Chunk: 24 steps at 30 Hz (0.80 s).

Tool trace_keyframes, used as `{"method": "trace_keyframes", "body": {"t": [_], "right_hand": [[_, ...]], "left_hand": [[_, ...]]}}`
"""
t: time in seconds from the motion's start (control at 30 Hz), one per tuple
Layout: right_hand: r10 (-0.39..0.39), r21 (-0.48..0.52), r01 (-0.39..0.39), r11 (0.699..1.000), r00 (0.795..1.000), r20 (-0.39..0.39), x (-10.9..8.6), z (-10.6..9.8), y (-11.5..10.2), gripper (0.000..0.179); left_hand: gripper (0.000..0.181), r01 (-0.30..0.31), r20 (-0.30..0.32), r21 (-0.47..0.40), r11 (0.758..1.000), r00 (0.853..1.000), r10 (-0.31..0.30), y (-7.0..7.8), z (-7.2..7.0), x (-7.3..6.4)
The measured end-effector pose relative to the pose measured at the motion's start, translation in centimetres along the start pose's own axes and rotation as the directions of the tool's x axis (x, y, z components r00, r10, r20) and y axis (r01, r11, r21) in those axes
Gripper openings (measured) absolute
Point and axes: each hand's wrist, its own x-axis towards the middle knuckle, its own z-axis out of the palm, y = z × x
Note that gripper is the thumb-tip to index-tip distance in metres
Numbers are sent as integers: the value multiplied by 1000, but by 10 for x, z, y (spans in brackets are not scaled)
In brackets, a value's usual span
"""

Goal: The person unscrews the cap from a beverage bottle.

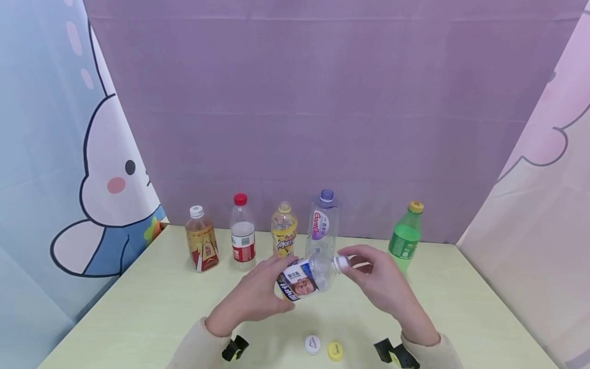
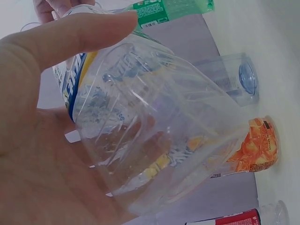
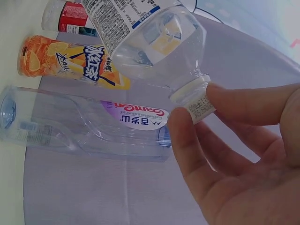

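**Tilted bottle (image 1: 299,282) held up between two hands**

The right hand (image 1: 380,279) pinched the white cap (image 1: 342,263) at the bottle's mouth between thumb and fingers. The left hand (image 1: 255,294) curled round the body and label. The bottle leaned above the table (image 1: 475,312), mouth toward the right hand.

Below it, toward the front, a white lid (image 1: 312,345) and a yellow lid (image 1: 335,351) lay flat, near each other. Near the back edge stood a loose row: tea bottle (image 1: 202,243), red-capped bottle (image 1: 243,241), yellow bottle (image 1: 284,233), tall bottle (image 1: 321,225), green bottle (image 1: 405,238). The row's widest gap lay between the tall and green ones. Open tabletop ran from the row's ends to both side edges.

The held bottle was thin, clear plastic, ridged aslant low down, with a printed wrap label. The tall bottle was bluish and see-through; the tea bottle boxy; the green one round-shouldered. Faintly creased purple cloth (image 1: 299,102) hung behind the smooth, pale table.
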Motion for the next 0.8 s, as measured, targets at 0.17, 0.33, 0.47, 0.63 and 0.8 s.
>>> {"method": "trace_keyframes", "body": {"t": [0.17, 0.33, 0.47, 0.63, 0.8], "right_hand": [[-13, 35, 13, 999, 1000, -6, 0, 1, 0, 24], [-36, 1, 36, 999, 999, -38, 0, 3, 0, 17], [-59, -30, 58, 998, 997, -43, 0, 4, 0, 19], [-45, -17, 44, 999, 998, -47, 0, 3, -1, 28], [-2, -15, 0, 1000, 997, -77, 0, 0, -2, 28]], "left_hand": [[87, 3, -4, 10, 1000, 1000, -3, -1, 0, 0], [87, 1, -1, 12, 1000, 1000, -1, -1, 0, 0], [87, 4, 5, 10, 1000, 1000, -4, -1, 1, 1], [87, 16, 0, 2, 1000, 1000, -16, -1, 0, 0], [87, 4, -31, -4, 1000, 1000, -4, -2, -3, -1]]}}
